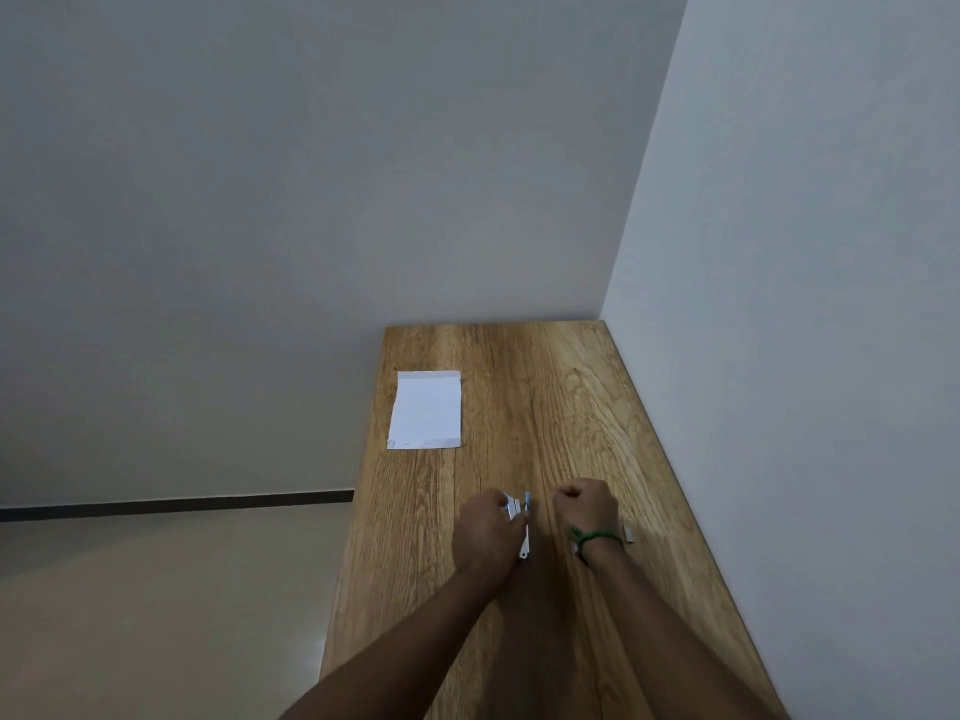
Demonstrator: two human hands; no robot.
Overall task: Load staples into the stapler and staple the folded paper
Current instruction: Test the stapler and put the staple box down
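A small white and blue stapler [521, 517] lies on the wooden table [545, 407], its top swung open. My left hand [485, 532] grips the stapler from the left side. Just right of it, my right hand [584, 504] is curled into a fist; whether it pinches staples is hidden. A green band circles that wrist. The folded white paper [426, 410] lies flat at the far left of the table, well away from both hands. A small grey strip, probably staples [629, 535], rests on the table right of my right wrist.
The table runs along a white wall [779, 304] on its right and ends at a grey wall at the back. Its left edge drops to a beige floor [156, 615]. Bare wood lies between the paper and my hands.
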